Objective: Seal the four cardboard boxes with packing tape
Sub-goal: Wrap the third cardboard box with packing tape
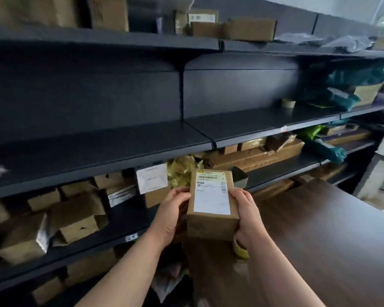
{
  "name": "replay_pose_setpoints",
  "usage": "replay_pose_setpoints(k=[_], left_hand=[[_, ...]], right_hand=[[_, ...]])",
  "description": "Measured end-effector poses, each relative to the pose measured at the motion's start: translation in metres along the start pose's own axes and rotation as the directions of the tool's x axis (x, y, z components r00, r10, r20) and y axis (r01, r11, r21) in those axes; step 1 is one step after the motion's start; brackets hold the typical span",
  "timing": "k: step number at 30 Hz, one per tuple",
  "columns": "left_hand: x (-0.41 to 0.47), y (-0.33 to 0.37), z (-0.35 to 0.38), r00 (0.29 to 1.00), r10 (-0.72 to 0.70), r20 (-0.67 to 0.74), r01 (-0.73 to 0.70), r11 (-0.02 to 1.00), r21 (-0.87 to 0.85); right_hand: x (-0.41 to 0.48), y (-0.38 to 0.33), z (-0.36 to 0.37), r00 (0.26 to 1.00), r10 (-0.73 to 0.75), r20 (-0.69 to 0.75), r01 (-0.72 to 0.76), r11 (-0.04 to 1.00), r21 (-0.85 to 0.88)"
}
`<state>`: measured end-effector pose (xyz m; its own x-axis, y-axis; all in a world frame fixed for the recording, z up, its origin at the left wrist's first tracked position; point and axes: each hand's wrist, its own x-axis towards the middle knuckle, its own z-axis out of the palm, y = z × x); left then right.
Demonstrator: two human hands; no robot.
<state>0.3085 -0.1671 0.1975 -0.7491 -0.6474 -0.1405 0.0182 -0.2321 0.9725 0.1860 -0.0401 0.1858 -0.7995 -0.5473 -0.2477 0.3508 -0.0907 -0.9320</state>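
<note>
Cardboard box [211,227], small, brown, oblong, white printed label [211,201] face up: held in the air between both hands. Dark grey metal shelving [98,151], beyond and left of the hands, carries many loose brown cartons. Dark brown wooden table [319,229] lies below and right of the hands; likely the work surface. Left hand [173,209] grips the box's left edge, fingers curled onto the top; right hand [246,211] wraps the right side, thumb on top. Two-sided hold probably steadies it for checking the flaps. Yellowish roll of packing tape [239,248] sits just under the right hand; whether its fingers carry it, cannot tell.
</note>
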Motion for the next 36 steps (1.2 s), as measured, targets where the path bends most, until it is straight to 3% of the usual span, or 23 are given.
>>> replay_pose_setpoints(k=[8,17,21,25,29,36], left_hand=[[-0.052,0.063,-0.144,0.932,0.237,-0.275,-0.21,0.97,0.124],[-0.139,0.118,-0.294,0.798,0.346,-0.493,-0.297,0.938,0.179],[-0.168,0.129,-0.353,0.706,0.291,-0.646,-0.282,0.952,0.121],[-0.175,0.141,-0.392,0.645,0.292,-0.706,-0.262,0.953,0.154],[-0.158,0.154,-0.425,0.627,0.232,-0.744,-0.199,0.971,0.134],[-0.103,0.191,-0.479,0.627,0.115,-0.771,-0.196,0.981,-0.013]], right_hand=[[-0.035,-0.004,0.174,0.965,-0.041,0.26,0.059,0.997,-0.059],[-0.108,0.027,0.353,0.819,0.077,0.569,0.039,0.981,-0.19],[-0.127,0.047,0.418,0.763,0.139,0.631,0.005,0.975,-0.221],[-0.13,0.064,0.473,0.753,0.099,0.65,0.079,0.968,-0.24],[-0.117,0.068,0.516,0.775,0.095,0.625,0.089,0.963,-0.256],[-0.069,0.062,0.593,0.735,0.086,0.673,0.153,0.945,-0.288]])
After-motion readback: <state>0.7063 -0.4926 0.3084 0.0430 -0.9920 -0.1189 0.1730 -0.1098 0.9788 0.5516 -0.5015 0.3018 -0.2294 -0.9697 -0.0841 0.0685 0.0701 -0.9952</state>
